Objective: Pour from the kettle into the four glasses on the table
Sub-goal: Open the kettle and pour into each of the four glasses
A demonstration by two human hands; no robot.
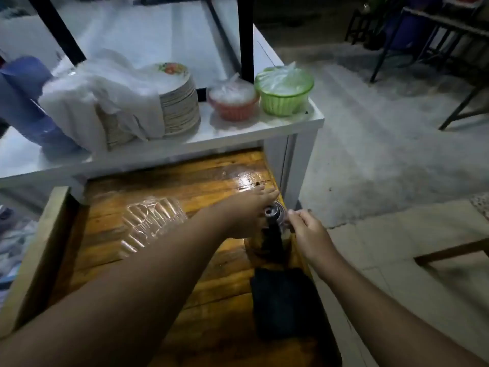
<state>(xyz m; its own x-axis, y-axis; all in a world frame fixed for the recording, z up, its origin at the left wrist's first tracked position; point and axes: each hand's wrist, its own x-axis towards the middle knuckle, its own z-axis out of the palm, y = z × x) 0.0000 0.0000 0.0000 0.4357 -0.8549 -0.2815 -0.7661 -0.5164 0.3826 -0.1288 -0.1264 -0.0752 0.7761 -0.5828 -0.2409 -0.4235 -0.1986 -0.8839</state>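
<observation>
Left hand reaches flat-fingered over a dark, blurred kettle at the wooden table's right edge. Right hand, loosely curled, pinches beside its top; grasp uncertain. Clear glasses lie left of the kettle.

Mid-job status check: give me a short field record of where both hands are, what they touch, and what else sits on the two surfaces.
left hand: reaching across the wooden table, fingers beside the top of the dark vessel
right hand: pinching near the vessel's metal top, exact grip unclear
glasses: clear, grouped left of the hands, count blurred
dark cloth: on the table, nearer the camera
white shelf: plate stack, red bowl, green bowl, blue flask
</observation>
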